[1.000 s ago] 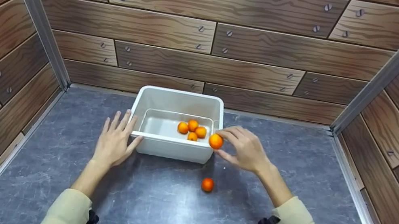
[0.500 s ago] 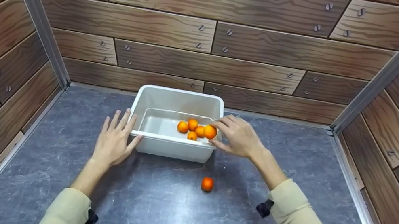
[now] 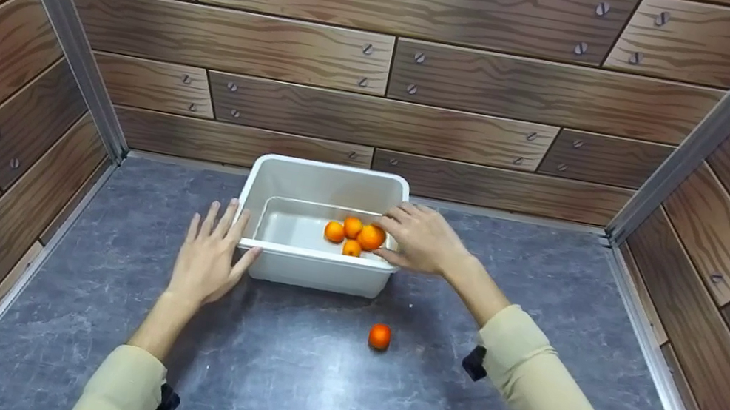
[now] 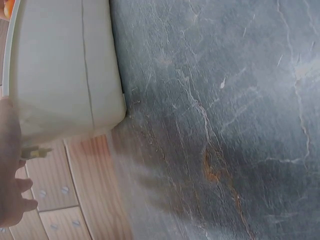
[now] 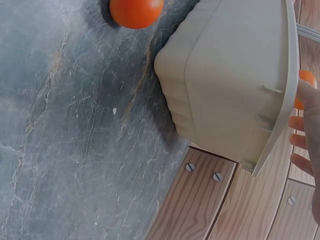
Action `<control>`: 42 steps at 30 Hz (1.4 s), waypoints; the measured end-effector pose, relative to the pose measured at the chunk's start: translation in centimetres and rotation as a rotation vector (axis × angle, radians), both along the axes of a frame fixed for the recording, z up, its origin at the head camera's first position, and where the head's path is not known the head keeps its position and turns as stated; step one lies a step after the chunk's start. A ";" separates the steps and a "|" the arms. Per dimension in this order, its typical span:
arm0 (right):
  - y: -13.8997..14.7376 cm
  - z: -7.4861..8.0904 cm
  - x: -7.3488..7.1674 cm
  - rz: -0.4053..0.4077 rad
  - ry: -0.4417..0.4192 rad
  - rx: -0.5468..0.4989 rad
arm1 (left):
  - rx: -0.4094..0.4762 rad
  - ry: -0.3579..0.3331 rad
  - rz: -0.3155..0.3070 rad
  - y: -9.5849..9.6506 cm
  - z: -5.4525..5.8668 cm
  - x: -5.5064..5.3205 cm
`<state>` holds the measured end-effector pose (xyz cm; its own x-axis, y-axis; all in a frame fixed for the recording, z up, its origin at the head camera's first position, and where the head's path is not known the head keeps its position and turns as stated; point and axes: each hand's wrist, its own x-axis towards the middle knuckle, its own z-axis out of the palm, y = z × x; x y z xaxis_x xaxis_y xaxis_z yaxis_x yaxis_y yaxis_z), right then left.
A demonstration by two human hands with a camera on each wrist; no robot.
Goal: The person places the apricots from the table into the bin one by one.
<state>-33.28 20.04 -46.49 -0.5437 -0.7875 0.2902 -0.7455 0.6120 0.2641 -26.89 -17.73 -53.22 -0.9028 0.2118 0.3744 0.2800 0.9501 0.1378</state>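
Observation:
A white plastic bin (image 3: 316, 271) stands near the back wall with several small oranges (image 3: 335, 231) on its floor. My right hand (image 3: 425, 240) reaches over its right rim, pinching another orange (image 3: 371, 237) between thumb and fingertips. That orange overlaps one lying in the bin, which is hidden behind it. In the right wrist view the held orange (image 5: 306, 85) shows just past the rim beside the thumb. At the bin's front left corner lies my left hand (image 3: 209, 260), fingers straight along the side and thumb at the rim. One more orange (image 3: 379, 337) sits on the table in front.
The dark grey marbled table top (image 3: 276, 370) carries the bin. Wood-patterned panels (image 3: 389, 66) close off the back and both sides, with metal rails (image 3: 656, 407) along the edges.
My right hand has moved left and slightly away from me, carrying its orange from outside the bin's right rim to over the inside. The left hand has stayed put.

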 end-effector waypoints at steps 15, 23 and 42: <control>-1.8 0.2 -0.5 -0.070 -0.057 0.130 | 0.012 -0.002 -0.004 0.0 0.0 0.0; -1.8 0.5 -0.3 -0.095 -0.083 0.168 | 0.014 0.005 -0.005 0.1 0.0 0.0; 0.6 0.6 1.3 -0.039 -0.077 0.012 | 0.013 -0.018 -0.001 0.0 0.1 0.1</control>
